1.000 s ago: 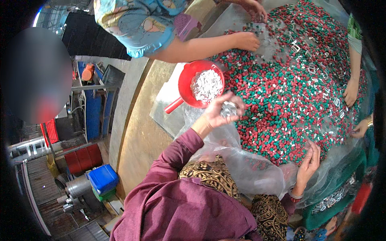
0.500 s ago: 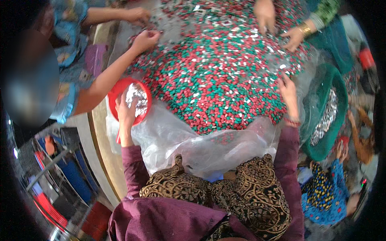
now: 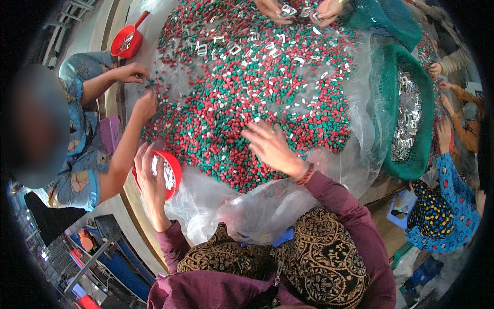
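Note:
My left hand (image 3: 151,177) is at the left side of a red plastic bowl (image 3: 178,170), its fingers stretched upward and apart over the rim and the shiny white and silver pieces inside. The hand covers part of the bowl. My right hand (image 3: 272,148) reaches over the near part of a wide heap of small red, green and white pieces (image 3: 221,139). Its fingers are spread, and I see nothing held in them. Flat silver pieces, some shaped like open frames, lie scattered across the heap's far part.
A clear plastic sheet (image 3: 206,198) lies under the heap and over its near edge. At right stands a green basket (image 3: 429,108) of silver pieces. Another red scoop (image 3: 126,42) is at far left. Co-workers' hands (image 3: 146,105) work at the left, far and right sides.
My right hand has swung left from the heap's right edge to its near middle. My left fingers have shifted from over the bowl's contents to its left side. The view has turned somewhat.

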